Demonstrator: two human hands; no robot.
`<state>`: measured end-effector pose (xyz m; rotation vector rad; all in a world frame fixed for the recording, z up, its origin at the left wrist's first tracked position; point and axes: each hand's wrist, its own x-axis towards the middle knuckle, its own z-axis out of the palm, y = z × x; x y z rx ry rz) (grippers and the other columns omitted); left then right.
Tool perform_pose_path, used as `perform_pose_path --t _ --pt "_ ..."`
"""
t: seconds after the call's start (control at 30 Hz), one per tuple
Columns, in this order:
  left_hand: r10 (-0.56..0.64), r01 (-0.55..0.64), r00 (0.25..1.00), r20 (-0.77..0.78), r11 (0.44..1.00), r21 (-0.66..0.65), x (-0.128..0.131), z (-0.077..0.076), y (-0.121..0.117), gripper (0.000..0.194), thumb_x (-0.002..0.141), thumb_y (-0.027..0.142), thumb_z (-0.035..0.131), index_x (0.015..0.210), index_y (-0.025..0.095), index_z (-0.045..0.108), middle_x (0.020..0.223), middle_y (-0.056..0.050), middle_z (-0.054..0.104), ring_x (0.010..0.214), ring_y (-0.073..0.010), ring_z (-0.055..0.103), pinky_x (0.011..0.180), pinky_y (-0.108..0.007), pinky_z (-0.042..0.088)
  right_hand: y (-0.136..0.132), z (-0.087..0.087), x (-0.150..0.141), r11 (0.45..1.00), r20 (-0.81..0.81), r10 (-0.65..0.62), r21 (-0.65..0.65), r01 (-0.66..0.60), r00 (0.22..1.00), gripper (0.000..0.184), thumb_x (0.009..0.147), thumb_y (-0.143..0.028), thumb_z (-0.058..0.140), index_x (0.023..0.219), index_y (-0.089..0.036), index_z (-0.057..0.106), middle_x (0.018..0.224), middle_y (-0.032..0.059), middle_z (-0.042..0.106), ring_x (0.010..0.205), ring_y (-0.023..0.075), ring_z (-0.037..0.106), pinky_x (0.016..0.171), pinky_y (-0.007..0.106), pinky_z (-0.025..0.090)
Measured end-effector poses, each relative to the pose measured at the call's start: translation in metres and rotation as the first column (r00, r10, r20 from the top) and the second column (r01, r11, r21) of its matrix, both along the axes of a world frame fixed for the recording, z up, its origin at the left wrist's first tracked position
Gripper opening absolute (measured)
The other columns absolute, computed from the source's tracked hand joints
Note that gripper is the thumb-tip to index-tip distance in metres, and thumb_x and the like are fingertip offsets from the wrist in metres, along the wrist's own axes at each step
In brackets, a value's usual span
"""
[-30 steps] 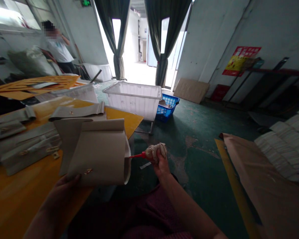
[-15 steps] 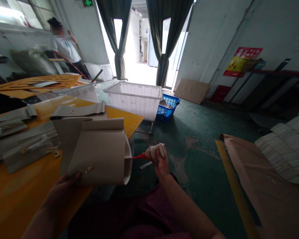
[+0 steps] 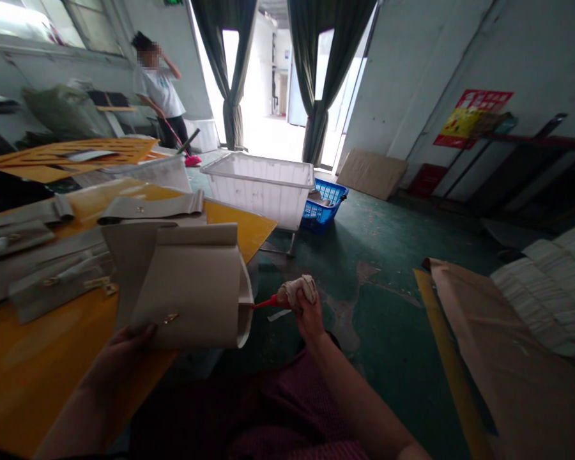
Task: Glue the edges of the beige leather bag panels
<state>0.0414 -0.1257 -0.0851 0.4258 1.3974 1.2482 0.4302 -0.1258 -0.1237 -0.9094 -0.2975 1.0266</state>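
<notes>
My left hand (image 3: 127, 348) grips the lower left edge of a beige bag piece (image 3: 196, 281) with a small gold clasp (image 3: 171, 318). Its right side gapes open toward my other hand. In my right hand (image 3: 310, 313) is a glue bottle (image 3: 282, 298) with a long red nozzle, a pale cloth wrapped round it. The nozzle tip meets the edge of the bag's open side; whether it touches, I cannot tell. More beige bag pieces with gold fittings (image 3: 60, 281) lie on the yellow table (image 3: 48, 377) at the left.
A white plastic bin (image 3: 259, 191) stands beyond the table, with a blue basket (image 3: 326, 203) beside it. A person (image 3: 160, 92) with a pink broom is at the back left. Brown sheet material (image 3: 512, 345) and a pale stack (image 3: 551, 281) are at the right.
The person at the back has moved to the right, and the broom's pink head now shows. My hands, the bag piece and the bottle stay almost where they were.
</notes>
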Motion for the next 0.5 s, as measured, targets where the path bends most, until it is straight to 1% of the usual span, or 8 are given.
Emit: perform_pose_path --t 0.07,0.17,0.23,0.3,0.37,0.43,0.5 --pt "-0.008 0.008 1.000 -0.006 1.000 0.001 -0.003 -0.003 0.001 0.037 0.050 0.008 0.091 0.085 0.016 0.079 0.080 -0.005 0.083 0.070 -0.0213 0.076 0.062 -0.020 0.064 -0.005 -0.008 -0.001 0.999 -0.014 0.016 -0.043 -0.017 1.000 0.074 0.049 -0.050 0.104 0.108 -0.027 0.066 0.094 -0.0025 0.076 0.081 0.0177 0.070 0.067 0.028 0.057" --pt "-0.007 0.006 0.999 -0.043 1.000 -0.023 -0.005 -0.005 0.002 0.036 0.054 0.011 0.090 0.089 0.016 0.079 0.085 -0.006 0.084 0.086 -0.0248 0.079 0.076 -0.022 0.066 -0.013 -0.017 0.000 0.996 -0.010 0.063 -0.057 -0.063 0.998 0.071 0.052 -0.052 0.103 0.106 -0.026 0.066 0.094 -0.0027 0.076 0.082 0.0184 0.071 0.070 0.029 0.058" --pt "-0.016 0.013 0.997 -0.072 0.999 -0.047 -0.006 -0.005 0.002 0.036 0.056 0.014 0.090 0.091 0.015 0.080 0.087 -0.007 0.084 0.102 -0.0295 0.079 0.085 -0.025 0.066 -0.016 -0.019 0.000 0.996 -0.013 0.080 -0.043 -0.080 0.997 0.070 0.054 -0.053 0.102 0.107 -0.026 0.066 0.095 -0.0028 0.077 0.084 0.0183 0.072 0.073 0.030 0.060" --pt "-0.036 0.032 0.997 -0.075 0.998 -0.051 -0.006 -0.005 0.002 0.037 0.056 0.016 0.090 0.092 0.016 0.080 0.090 -0.007 0.084 0.112 -0.0333 0.076 0.087 -0.027 0.066 -0.014 -0.016 0.000 0.997 -0.026 0.074 -0.021 -0.075 0.997 0.070 0.056 -0.055 0.102 0.109 -0.026 0.067 0.096 -0.0032 0.078 0.084 0.0175 0.073 0.076 0.030 0.060" --pt "-0.060 0.057 0.996 -0.067 0.998 -0.034 -0.006 -0.005 0.002 0.038 0.055 0.016 0.090 0.091 0.016 0.080 0.091 -0.007 0.085 0.111 -0.0334 0.077 0.081 -0.026 0.067 -0.008 -0.011 0.001 0.998 -0.037 0.064 0.012 -0.064 0.997 0.068 0.059 -0.057 0.101 0.109 -0.026 0.067 0.097 -0.0032 0.078 0.085 0.0173 0.073 0.079 0.031 0.061" --pt "-0.074 0.073 0.996 -0.057 0.997 -0.022 -0.005 -0.004 0.002 0.040 0.052 0.017 0.092 0.090 0.017 0.081 0.090 -0.006 0.085 0.101 -0.0310 0.078 0.075 -0.024 0.066 0.001 -0.005 0.004 0.997 -0.059 0.061 0.044 -0.058 0.996 0.067 0.059 -0.060 0.100 0.107 -0.026 0.068 0.097 -0.0030 0.078 0.086 0.0182 0.073 0.081 0.033 0.062" --pt "-0.067 0.066 0.996 -0.056 0.998 -0.011 -0.004 -0.002 0.002 0.042 0.049 0.017 0.094 0.089 0.018 0.081 0.088 -0.005 0.084 0.090 -0.0288 0.078 0.072 -0.025 0.066 0.010 0.000 0.006 0.998 -0.103 0.049 0.047 -0.044 0.993 0.068 0.056 -0.060 0.102 0.105 -0.027 0.069 0.096 -0.0028 0.078 0.086 0.0190 0.074 0.080 0.034 0.062"
